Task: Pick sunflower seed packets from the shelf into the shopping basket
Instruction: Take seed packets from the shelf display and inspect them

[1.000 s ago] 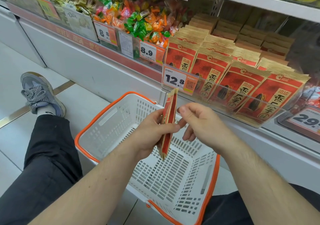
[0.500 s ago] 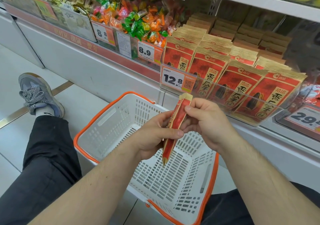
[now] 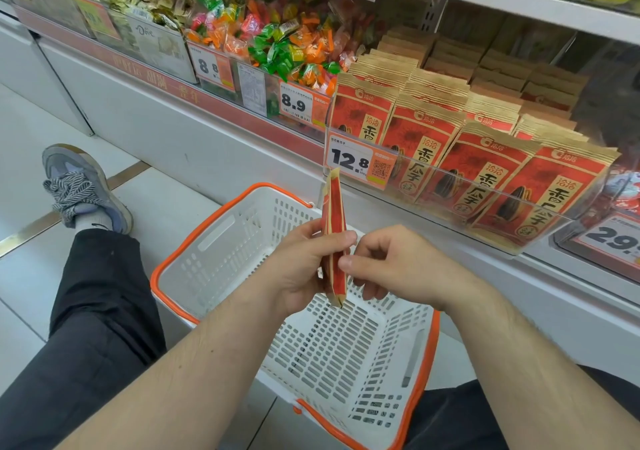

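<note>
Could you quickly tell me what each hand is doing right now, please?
Left hand: grips the sunflower seed packet, held edge-on above the shopping basket.
Right hand: fingers loosely curled beside the packet; whether it touches cannot be told.

I see a red-and-tan paper seed packet [image 3: 334, 238] with cream edge stripes, white perforated plastic basket [image 3: 242, 241] rimmed in orange, grey sneaker [image 3: 83, 186] with black-and-white striped laces, black trousers [image 3: 100, 311], white-and-orange price tag [image 3: 360, 164].

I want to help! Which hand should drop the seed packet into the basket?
The left hand, probably. Its fingers already grip the seed packet upright over the basket. The right hand sits beside it, only its thumb tip near the packet.
</note>
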{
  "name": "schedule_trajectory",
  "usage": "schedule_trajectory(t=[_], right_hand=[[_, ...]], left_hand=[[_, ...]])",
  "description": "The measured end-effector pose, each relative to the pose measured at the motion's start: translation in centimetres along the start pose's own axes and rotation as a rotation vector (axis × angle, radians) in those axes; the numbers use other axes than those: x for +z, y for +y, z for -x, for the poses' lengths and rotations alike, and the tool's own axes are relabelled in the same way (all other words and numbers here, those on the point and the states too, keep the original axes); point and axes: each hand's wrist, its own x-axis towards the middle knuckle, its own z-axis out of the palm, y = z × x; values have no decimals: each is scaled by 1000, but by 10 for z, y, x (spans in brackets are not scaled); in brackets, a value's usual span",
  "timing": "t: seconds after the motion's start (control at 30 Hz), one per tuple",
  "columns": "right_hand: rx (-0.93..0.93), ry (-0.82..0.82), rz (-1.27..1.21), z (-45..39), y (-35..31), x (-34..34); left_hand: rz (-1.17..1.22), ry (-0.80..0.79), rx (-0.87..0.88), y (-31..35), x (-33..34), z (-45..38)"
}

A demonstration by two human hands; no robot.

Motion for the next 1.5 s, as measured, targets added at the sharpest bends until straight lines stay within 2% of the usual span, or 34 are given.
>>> schedule_trajectory(t=[0.33,0.73,0.93,1.07,1.13,1.27,1.3,1.37,1.5], right_hand=[[5,-121,-70,0,2,3],[-6,-143,-93,-4,6,3],[-75,-24,63,-6,4,15],[-90,40,104,-7,2,17],[-65,119,59,-8,5,11],[5,459,-175,-14,9,1],[29,503,-247,-15,9,-1],[50,492,-366,-15,9,-4],[-7,453,-406,-13,10,-4]], left_hand=[[73,-44,12,-1,-1,2],[80,-48,20,1,0,4],[158,-143,7,0,7,9],[193,-137,-46,-1,5,8],[234,-148,-77,0,1,7],[219,-165,-62,0,-4,6],[208,-174,-70,0,-3,7],[165,-196,-72,0,-2,9],[11,-170,-7,-1,-1,9]])
